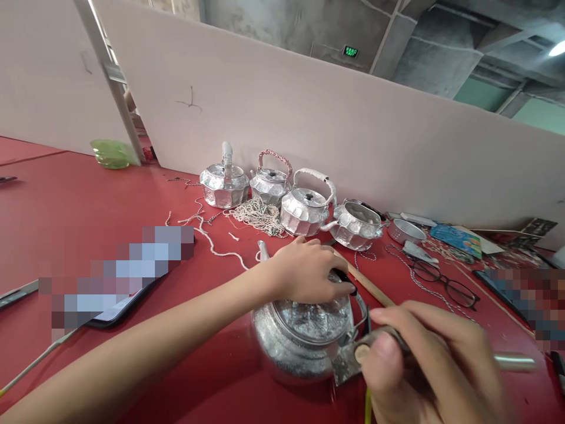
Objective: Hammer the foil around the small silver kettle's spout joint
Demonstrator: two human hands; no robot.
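A silver hammered-metal kettle (291, 347) stands on the red table in front of me, its spout (263, 250) pointing away to the left. My left hand (306, 271) reaches over its lid with the fingers curled around the kettle's handle (361, 309). In my right hand (435, 359) is a grey metal tool (346, 362) with a broad flat head, which touches or nearly touches the kettle's right side by the handle joint. Its exact kind is unclear; my fingers cover much of it. A pale wooden stick (368, 284) lies just behind the kettle.
Several similar kettles (304, 215) line the back near a white partition (273, 100). A heap of cord (258, 217) lies among them. A phone (132, 294) is at left; glasses (444, 281), a small metal cup (406, 231) and clutter occupy the right.
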